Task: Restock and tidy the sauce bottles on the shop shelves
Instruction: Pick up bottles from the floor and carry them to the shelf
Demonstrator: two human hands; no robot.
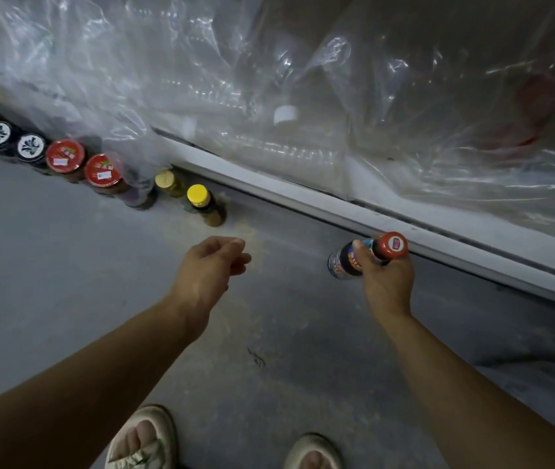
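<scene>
right hand (pixel 387 282) clamped round the neck of a dark red-capped sauce bottle (pixel 367 257), carried tilted above the floor (pixel 66 265), just short of the white shelf edge (pixel 303 194). left hand (pixel 212 265) loosely curled, holding nothing. best lowered upright at the row's end, beside the yellow-capped bottle (pixel 203 204) far left of the grip, label outward.

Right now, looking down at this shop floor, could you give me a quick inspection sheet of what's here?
Surface: grey floor, dusty patch between the hands.
Job's things: red-capped dark bottle; row of jars and bottles along the shelf base; yellow-capped bottle at its end.
Clutter: clear plastic sheeting over the shelf.
Hands: right hand grips the red-capped bottle; left hand holds nothing, fingers loosely curled.
Cables: nothing seen.
Surroundings: sandalled feet.
</scene>
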